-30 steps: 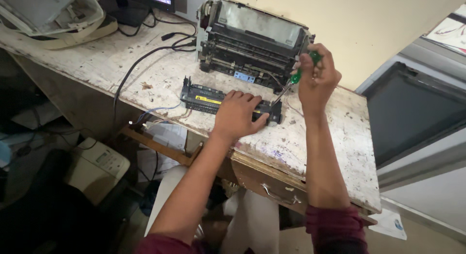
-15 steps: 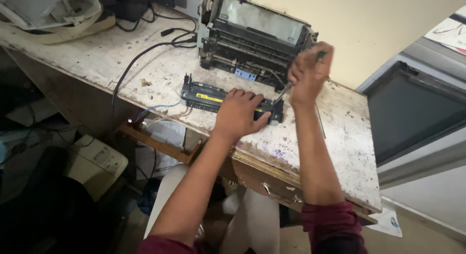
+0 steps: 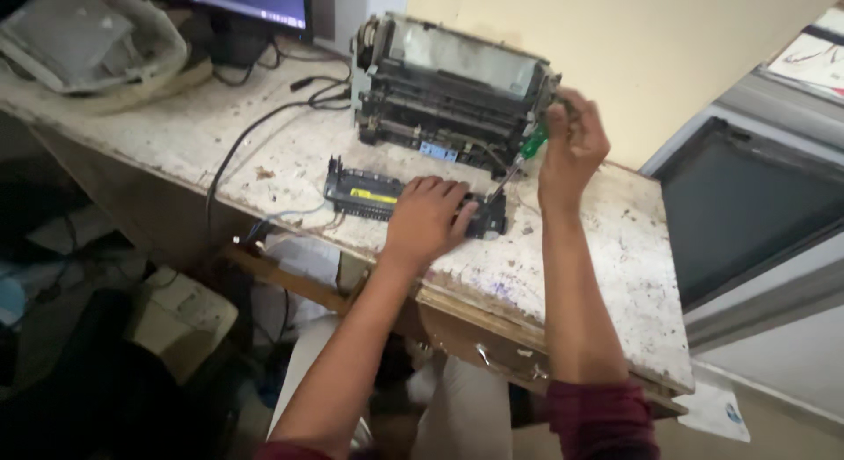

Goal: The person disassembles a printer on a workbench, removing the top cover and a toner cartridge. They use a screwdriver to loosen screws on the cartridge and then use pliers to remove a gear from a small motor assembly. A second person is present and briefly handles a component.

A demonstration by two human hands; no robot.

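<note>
A long black printer part with a yellow label [image 3: 374,195] lies on the worn white table [image 3: 607,275]. My left hand [image 3: 426,218] presses down flat on its right half. My right hand [image 3: 571,148] grips a green-handled screwdriver [image 3: 519,161], whose shaft slants down to the part's right end. Behind them stands an opened printer body [image 3: 453,91] with its covers off.
A monitor [image 3: 237,3] and black cables [image 3: 264,117] sit at the back left, with a grey tray-like cover [image 3: 83,43] at the far left. Printer housings [image 3: 176,315] lie on the floor below. A dark panel [image 3: 747,214] leans at the right.
My right hand has lifted slightly and turned with the screwdriver, tip still at the part's right end. My left hand stays pressed on the part.
</note>
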